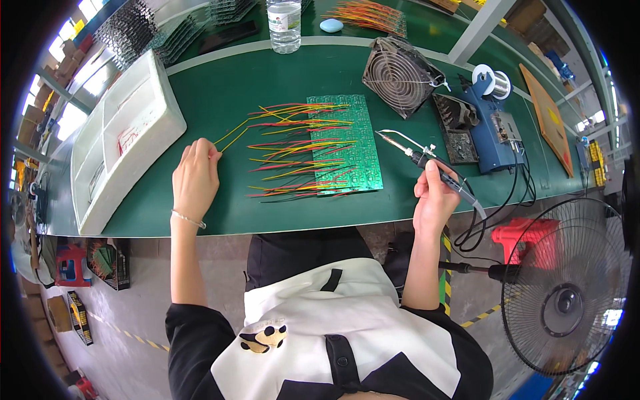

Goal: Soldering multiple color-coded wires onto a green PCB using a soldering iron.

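Observation:
A green circuit board panel lies flat on the green bench, with rows of red, yellow and black wires running off its left side. My left hand is left of these wires, its fingertips pinched on yellow wires that stretch toward the top rows. To the right of the panel, my right hand grips a soldering iron by its dark handle. A thin curved metal tube runs along the iron. Its tip points up and left, apart from the panel's right edge.
A white compartmented foam tray stands at the left. Behind the iron sit a square grilled fan, a blue soldering station and a solder spool. Farther back are a water bottle and more wires. A floor fan stands lower right.

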Available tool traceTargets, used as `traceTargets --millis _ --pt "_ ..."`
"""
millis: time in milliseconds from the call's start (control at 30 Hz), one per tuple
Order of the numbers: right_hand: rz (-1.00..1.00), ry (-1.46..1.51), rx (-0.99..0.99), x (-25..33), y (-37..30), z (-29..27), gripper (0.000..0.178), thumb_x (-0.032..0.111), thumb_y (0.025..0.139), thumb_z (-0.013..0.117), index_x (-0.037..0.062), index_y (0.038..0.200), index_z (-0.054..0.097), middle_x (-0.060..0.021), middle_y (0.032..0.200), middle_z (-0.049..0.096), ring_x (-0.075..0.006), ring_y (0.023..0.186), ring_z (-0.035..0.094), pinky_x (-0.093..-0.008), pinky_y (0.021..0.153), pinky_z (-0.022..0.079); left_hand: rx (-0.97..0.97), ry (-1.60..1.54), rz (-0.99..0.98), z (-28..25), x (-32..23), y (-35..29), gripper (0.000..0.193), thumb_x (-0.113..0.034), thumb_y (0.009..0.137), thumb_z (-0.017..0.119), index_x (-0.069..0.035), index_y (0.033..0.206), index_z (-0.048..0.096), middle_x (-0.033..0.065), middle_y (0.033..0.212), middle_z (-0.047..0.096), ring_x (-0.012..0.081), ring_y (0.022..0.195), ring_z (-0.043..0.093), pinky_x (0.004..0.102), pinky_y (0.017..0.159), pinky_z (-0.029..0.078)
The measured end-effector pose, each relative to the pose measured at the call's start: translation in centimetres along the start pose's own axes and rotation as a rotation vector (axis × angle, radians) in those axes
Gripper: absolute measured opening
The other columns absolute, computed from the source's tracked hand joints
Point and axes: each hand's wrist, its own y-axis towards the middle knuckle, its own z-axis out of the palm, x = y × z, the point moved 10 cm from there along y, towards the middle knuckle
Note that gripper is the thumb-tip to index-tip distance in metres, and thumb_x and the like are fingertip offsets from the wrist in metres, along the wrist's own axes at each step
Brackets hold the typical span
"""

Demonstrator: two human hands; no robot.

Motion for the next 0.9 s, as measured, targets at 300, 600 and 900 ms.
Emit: traceTargets --millis 300,600,900 --pt "-0.013 0.023 0.029 0.6 0.0 0.2 0.018 0.012 0.079 0.067 -0.0009 0.088 0.059 -0.0051 0.061 0.053 -0.0086 0.045 0.045 -0.0201 0.042 0.034 -0.027 -0.462 0.383 -0.4 -12.3 0.5 0.009 0.000 0.075 0.060 -0.003 0.083 0.058 0.0081 0.072 0.057 0.0265 0.067 0.058 0.0329 0.060 0.048" --pt "-0.034 -0.014 0.068 1.3 -1.9 -0.7 0.014 0.008 0.080 0.065 -0.0028 0.085 0.058 -0.0049 0.064 0.053 -0.0088 0.047 0.047 -0.0198 0.041 0.035 -0.028 -0.486 0.266 3.0 -13.7 0.1 0.011 0.003 0.071 0.061 -0.002 0.080 0.060 0.0077 0.072 0.057 0.0226 0.062 0.058 0.0302 0.054 0.047" --pt "0.016 -0.028 0.125 0.6 -1.9 -0.8 0.015 0.006 0.079 0.066 -0.0028 0.088 0.059 -0.0044 0.071 0.053 -0.0083 0.048 0.048 -0.0191 0.040 0.036 -0.154 -0.411 0.312 2.3 -14.4 -0.8 0.011 0.003 0.070 0.063 -0.002 0.080 0.061 0.0067 0.072 0.059 0.0233 0.064 0.058 0.0313 0.058 0.047"
